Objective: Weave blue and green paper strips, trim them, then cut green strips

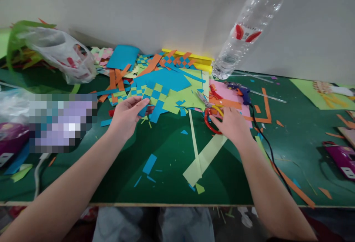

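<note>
My left hand (129, 114) pinches a woven blue and light-green checkered paper piece (156, 95) by its left side, above the green table. Red and yellow handled scissors (209, 111) are in my right hand (231, 123), with their blades pointing up and to the left. Behind the woven piece lie a large blue sheet (163, 78) and light-green sheets (188, 96). More woven squares (177, 61) in orange and blue rest at the back by the wall.
A tall clear bottle (246, 31) stands at the back. Plastic bags (63, 53) and a blurred rectangular object (63, 122) are on the left. Pale strips (205, 160) lie near the front edge. A black cable (266, 142) and a blue glue gun (244, 93) sit right.
</note>
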Demonstrator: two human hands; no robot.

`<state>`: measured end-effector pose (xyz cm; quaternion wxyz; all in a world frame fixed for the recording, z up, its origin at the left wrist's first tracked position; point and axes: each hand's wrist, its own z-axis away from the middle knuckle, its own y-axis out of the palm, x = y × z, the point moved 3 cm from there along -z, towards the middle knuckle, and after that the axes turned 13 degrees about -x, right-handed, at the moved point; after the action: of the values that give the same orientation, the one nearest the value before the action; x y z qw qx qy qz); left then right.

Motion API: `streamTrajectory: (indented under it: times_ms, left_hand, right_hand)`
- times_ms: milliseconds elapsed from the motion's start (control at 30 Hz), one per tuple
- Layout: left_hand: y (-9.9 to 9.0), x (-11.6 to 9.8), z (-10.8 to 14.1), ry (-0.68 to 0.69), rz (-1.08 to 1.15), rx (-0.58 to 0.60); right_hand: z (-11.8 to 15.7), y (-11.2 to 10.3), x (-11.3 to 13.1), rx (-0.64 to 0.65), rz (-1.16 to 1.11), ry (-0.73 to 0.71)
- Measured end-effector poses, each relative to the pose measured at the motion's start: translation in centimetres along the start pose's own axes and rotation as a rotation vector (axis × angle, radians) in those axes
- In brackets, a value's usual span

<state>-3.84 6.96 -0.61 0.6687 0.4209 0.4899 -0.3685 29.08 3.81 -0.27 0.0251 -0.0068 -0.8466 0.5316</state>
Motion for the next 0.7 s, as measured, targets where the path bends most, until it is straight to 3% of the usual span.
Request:
streamTrajectory:
  times_ms: [167,333,467,567,700]
  left_hand:
    - [0.0,0.1,-0.1,-0.005,-0.029,-0.003]
    - [-0.2,0.3,-0.3,0.002,-0.045,-0.032]
    - [-0.1,0.1,-0.3,-0.025,0.051,-0.03]
    - [-0.1,0.0,-0.3,-0.025,0.095,-0.032]
    - [-0.2,0.1,-0.5,-0.013,0.108,-0.042]
  right_hand:
    - [-0.5,0.5,-0.8,0.057,-0.099,0.027]
    - [-0.9,0.4,-1.0,0.117,-0.203,0.157]
    - [-1.1,-0.4,-0.9,0.067,-0.26,0.253]
    - [-1.2,-1.0,-0.7,-0.024,-0.478,0.293]
    - [-1.0,-1.1,0.2,0.011,-0.893,0.39]
